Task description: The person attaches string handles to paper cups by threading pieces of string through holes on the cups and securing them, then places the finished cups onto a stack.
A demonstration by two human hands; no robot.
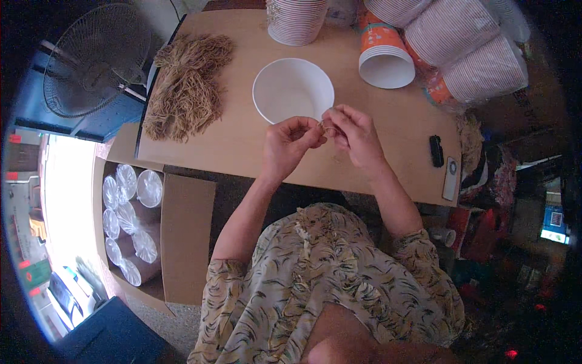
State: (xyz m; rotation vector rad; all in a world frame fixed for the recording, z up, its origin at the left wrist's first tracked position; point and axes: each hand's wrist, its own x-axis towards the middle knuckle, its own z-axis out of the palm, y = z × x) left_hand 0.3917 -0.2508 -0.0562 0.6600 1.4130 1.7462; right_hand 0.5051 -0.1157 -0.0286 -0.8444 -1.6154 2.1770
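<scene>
My left hand [287, 144] and my right hand [359, 139] meet at the near side of a white paper bucket [290, 85]. Pinched between the fingertips of both is a thin tan string [328, 128], bent into a small loop. Most of its length is hidden by my fingers. The bucket stands mouth up on the wooden table [230, 145], and I see no contents in it. A tangled heap of tan strings [189, 85] lies at the table's left end.
A tall stack of paper buckets [296, 21] stands at the back. Orange-and-white buckets [385, 64] and plastic-wrapped stacks [451, 30] lie at the back right. A black object [436, 151] and a pale remote [450, 178] sit at the right edge. An open carton [188, 236] holds bagged stacks; a fan [97, 60] stands left.
</scene>
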